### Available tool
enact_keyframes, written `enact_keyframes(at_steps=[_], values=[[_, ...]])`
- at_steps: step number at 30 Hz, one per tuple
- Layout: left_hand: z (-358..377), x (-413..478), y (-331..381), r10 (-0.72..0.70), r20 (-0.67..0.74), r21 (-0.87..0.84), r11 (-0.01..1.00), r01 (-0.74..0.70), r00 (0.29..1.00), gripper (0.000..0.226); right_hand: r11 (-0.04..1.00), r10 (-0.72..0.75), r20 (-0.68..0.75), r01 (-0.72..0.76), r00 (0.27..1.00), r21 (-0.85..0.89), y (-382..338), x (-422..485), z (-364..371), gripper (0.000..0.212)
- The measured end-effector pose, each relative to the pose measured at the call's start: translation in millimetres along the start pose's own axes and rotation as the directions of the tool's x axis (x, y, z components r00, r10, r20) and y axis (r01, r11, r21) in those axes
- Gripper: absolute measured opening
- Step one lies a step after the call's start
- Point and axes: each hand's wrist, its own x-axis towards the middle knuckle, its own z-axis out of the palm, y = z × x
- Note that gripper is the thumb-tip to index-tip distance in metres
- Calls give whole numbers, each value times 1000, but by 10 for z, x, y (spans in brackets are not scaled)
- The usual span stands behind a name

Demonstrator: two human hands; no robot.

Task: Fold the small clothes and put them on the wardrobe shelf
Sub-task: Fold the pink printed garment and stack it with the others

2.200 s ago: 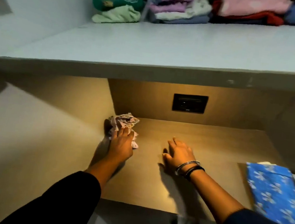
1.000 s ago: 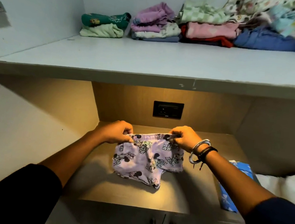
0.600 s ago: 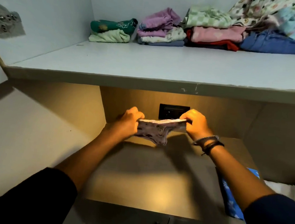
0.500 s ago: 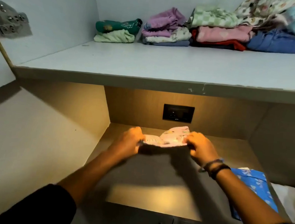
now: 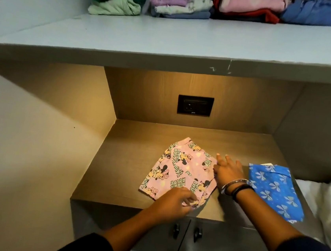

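One pink printed garment (image 5: 182, 168) lies flat on the tabletop (image 5: 123, 166), frame centre. Left hand (image 5: 172, 205) fingers pinch its lower hem; right hand (image 5: 228, 172) fingers are straight and apart, resting at its right edge.

Counter (image 5: 123, 161): bare wood lay left of and behind the pink shorts (image 5: 182, 168), centre frame.
Right: blue bow-print cloth (image 5: 276, 191) crowded the edge.
Upper shelf (image 5: 170, 41): front bare; folded piles (image 5: 186, 4) lined the back.

The left hand (image 5: 174, 198) is covering the near corner of the pink shorts (image 5: 180, 168). The picture's top edge is cutting off the folded stacks (image 5: 195, 5) on the shelf (image 5: 170, 37). The white fabric (image 5: 330, 206) at right is showing only as a blur.
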Motion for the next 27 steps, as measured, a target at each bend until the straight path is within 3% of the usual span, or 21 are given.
enact_keyframes(at_steps=[2, 3, 6, 8, 10, 11, 14, 17, 19, 20, 22, 25, 27], values=[[-86, 36, 29, -35, -20, -136, 990, 32, 999, 38, 997, 26, -46, -23, 999, 75, -51, -10, -53, 28], [-165, 26, -19, 1, -14, -81, 997, -2, 1000, 40, 991, -5, -93, 18, 996, 130, -87, -82, -59, 32], [-491, -69, -397, 71, 111, 355, 929, -106, 991, 49, 906, -271, -210, 323, 939, 273, -247, -507, 110, 48], [-680, -180, -672, -54, 224, 594, 800, -92, 973, 59, 847, -450, -102, 461, 887, 265, -354, -791, 269, 72], [-763, -278, -873, -102, 278, 673, 730, -118, 955, 68, 851, -478, 27, 455, 878, 263, -393, -939, 410, 89], [-776, -329, -945, -97, 281, 687, 715, -130, 955, 70, 850, -473, 16, 451, 881, 271, -394, -975, 432, 82], [-759, -466, -1044, 14, 269, 698, 686, -204, 963, 67, 822, -477, -259, 531, 840, 207, -356, -1012, 436, 41], [-680, -551, -1010, 202, 236, 716, 625, -311, 951, 49, 796, -464, -385, 566, 798, 214, -357, -1068, 483, 32], [-638, -578, -940, 360, 187, 727, 575, -375, 914, 23, 776, -413, -432, 558, 802, 293, -350, -1108, 509, 28], [-649, -586, -888, 375, 196, 715, 578, -394, 906, 11, 762, -358, -441, 531, 823, 372, -341, -1106, 490, 25], [-706, -551, -768, 317, 207, 647, 665, -373, 925, 15, 710, -197, -368, 391, 909, 586, -310, -1093, 368, 16], [-920, -374, -568, 7, 248, 323, 942, -90, 969, 17, 520, 15, -156, 125, 988, 845, -208, -930, 96, 16], [-1090, -177, -506, -122, 206, 29, 992, 119, 971, 16, 442, 105, -102, 45, 989, 896, -128, -733, -48, 14]])
